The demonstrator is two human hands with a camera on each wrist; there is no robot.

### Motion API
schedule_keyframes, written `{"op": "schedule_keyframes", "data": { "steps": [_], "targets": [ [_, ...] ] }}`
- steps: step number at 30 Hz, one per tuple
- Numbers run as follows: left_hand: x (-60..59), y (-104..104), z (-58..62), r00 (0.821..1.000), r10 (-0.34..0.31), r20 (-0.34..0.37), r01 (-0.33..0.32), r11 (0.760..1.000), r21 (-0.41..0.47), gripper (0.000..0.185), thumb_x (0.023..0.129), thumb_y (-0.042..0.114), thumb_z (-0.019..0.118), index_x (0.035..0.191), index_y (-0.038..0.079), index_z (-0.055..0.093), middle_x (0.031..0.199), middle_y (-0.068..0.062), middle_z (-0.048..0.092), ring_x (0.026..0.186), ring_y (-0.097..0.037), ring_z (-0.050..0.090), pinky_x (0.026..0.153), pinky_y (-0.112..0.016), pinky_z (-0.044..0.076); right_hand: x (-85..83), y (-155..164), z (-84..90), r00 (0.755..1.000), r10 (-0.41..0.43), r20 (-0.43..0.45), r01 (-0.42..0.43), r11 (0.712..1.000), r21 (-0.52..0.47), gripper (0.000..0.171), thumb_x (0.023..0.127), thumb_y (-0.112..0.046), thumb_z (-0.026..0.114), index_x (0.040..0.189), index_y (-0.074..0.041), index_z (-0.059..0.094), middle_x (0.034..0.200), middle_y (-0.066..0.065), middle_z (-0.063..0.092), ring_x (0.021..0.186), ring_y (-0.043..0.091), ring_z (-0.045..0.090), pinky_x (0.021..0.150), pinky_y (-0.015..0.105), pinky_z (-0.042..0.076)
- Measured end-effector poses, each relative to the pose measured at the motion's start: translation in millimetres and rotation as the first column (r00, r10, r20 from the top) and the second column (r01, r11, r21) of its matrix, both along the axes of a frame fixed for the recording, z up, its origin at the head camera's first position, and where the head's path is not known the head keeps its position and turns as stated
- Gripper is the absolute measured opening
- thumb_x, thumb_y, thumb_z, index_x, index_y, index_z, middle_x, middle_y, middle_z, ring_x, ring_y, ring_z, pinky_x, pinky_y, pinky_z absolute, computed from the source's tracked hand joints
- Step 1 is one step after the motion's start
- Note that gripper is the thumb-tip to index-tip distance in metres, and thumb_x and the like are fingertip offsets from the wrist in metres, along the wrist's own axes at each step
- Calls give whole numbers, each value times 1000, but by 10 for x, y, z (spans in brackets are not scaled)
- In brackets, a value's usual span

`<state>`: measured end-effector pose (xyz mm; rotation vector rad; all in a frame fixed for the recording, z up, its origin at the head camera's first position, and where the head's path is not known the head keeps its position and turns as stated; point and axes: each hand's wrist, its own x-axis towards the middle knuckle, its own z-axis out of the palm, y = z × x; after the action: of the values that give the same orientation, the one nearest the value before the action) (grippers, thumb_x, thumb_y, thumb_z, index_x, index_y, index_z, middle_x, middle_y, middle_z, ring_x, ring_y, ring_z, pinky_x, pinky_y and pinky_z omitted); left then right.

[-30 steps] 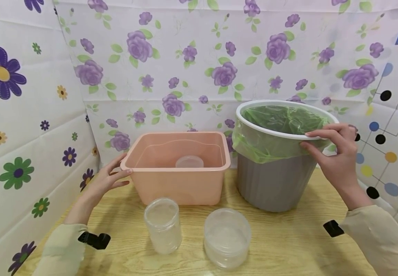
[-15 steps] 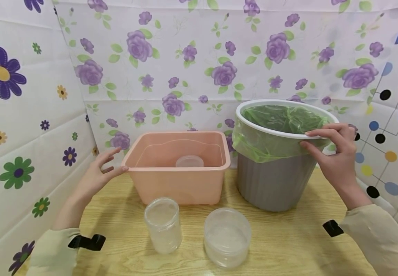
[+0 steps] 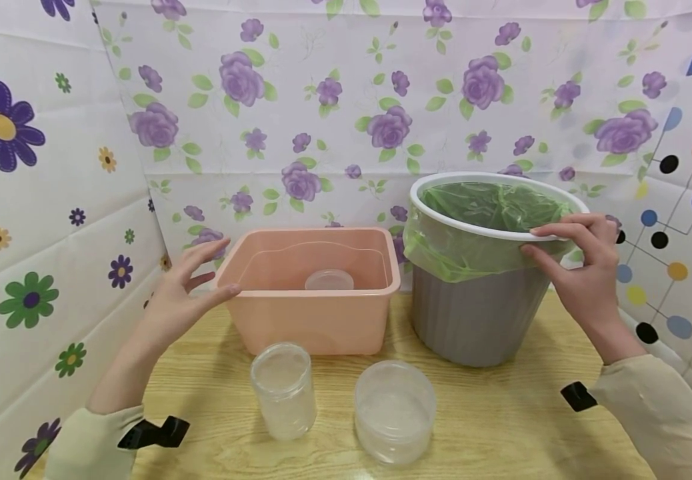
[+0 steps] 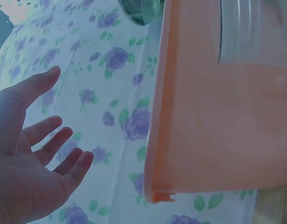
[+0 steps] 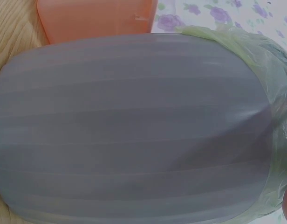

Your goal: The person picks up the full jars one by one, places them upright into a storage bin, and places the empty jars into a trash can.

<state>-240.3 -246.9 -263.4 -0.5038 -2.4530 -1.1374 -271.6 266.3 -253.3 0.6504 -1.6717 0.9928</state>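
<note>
My right hand (image 3: 592, 267) pinches the white rim of a grey trash can (image 3: 478, 320), thumb outside and fingers over the top. A green plastic bag (image 3: 460, 257) lines the can and folds down over its outside. In the right wrist view the can's ribbed grey wall (image 5: 134, 121) fills most of the picture. My left hand (image 3: 181, 300) hovers by the left end of a pink plastic basin (image 3: 310, 323), fingers spread and holding nothing. The left wrist view shows that hand apart from the basin's rim (image 4: 157, 116). A clear round container (image 3: 329, 280) sits inside the basin.
On the wooden table (image 3: 202, 400) in front of the basin stand a tall clear plastic jar (image 3: 284, 393) and a wider, lower clear jar (image 3: 395, 413). Flowered cloth (image 3: 322, 107) hangs behind, and patterned sheets close off both sides.
My left hand has let go of the basin's left front rim, drawn back left, then come a little right again with spread fingers. The right hand keeps its hold on the trash can.
</note>
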Motion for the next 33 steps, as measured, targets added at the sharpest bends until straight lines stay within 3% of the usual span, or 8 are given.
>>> {"op": "schedule_keyframes", "data": {
  "steps": [3, 8, 10, 16, 19, 25, 30, 33],
  "targets": [
    [25, 86, 19, 999, -47, -19, 46, 999, -18, 71, 91, 23, 72, 152, 31, 38, 155, -6, 37, 141, -31, 36, 103, -9, 42, -1, 0, 0, 1000, 1, -1, -1, 1000, 0, 20, 75, 7, 79, 92, 11, 69, 105, -25, 52, 104, -4, 42, 101, 25, 19],
    [36, 233, 25, 990, -141, -24, 139, 987, -78, 75, 89, 18, 74, 153, 27, 37, 158, -9, 33, 135, -40, 45, 108, -53, 45, -3, 8, -3, 1000, 4, -7, -4, 1000, 1, 20, 76, 5, 79, 92, 11, 69, 105, -25, 52, 103, -4, 42, 102, 28, 18],
    [33, 293, 15, 982, -186, -22, 183, 978, -95, 75, 88, 18, 75, 153, 27, 37, 159, -9, 33, 135, -41, 45, 107, -59, 43, -4, 10, -3, 1000, 4, -7, -4, 1000, 0, 20, 76, 5, 79, 92, 11, 69, 105, -25, 52, 103, -4, 42, 102, 28, 18],
    [38, 428, -77, 954, -300, -20, 292, 942, -165, 78, 85, 19, 78, 152, 28, 38, 156, -4, 39, 138, -29, 44, 107, -50, 47, -9, 14, -6, 1000, -3, -6, 3, 1000, 2, 21, 76, 3, 79, 92, 11, 69, 105, -26, 52, 103, -4, 41, 101, 26, 19],
    [53, 451, -142, 940, -342, 12, 335, 911, -240, 78, 84, 25, 79, 151, 26, 40, 152, -3, 43, 136, -28, 47, 105, -47, 49, -12, 14, -6, 1000, -4, -6, 4, 1000, 3, 21, 76, 3, 80, 93, 11, 69, 105, -26, 51, 103, -4, 41, 101, 26, 19],
    [83, 437, -265, 911, -399, 105, 406, 825, -392, 79, 83, 42, 77, 151, 32, 39, 154, 4, 43, 140, -23, 45, 106, -51, 47, -8, 11, -1, 1000, 0, 3, 0, 1000, 4, 21, 77, 2, 80, 93, 11, 69, 105, -25, 52, 103, -4, 41, 103, 28, 19],
    [84, 399, -364, 889, -405, 213, 458, 787, -413, 80, 83, 46, 76, 151, 37, 36, 154, 8, 40, 141, -21, 41, 107, -52, 45, -2, 8, 1, 1000, 0, 0, 0, 1000, -1, 20, 77, 3, 79, 92, 11, 69, 104, -25, 52, 104, -4, 42, 107, 31, 17],
    [66, 366, -423, 866, -417, 277, 498, 770, -399, 79, 82, 47, 77, 150, 37, 37, 155, 7, 39, 143, -23, 38, 110, -54, 41, -2, 7, 1, 1000, 1, -3, -1, 1000, -1, 20, 77, 3, 79, 92, 11, 69, 104, -24, 52, 104, -4, 43, 109, 32, 16]
  ]
}}
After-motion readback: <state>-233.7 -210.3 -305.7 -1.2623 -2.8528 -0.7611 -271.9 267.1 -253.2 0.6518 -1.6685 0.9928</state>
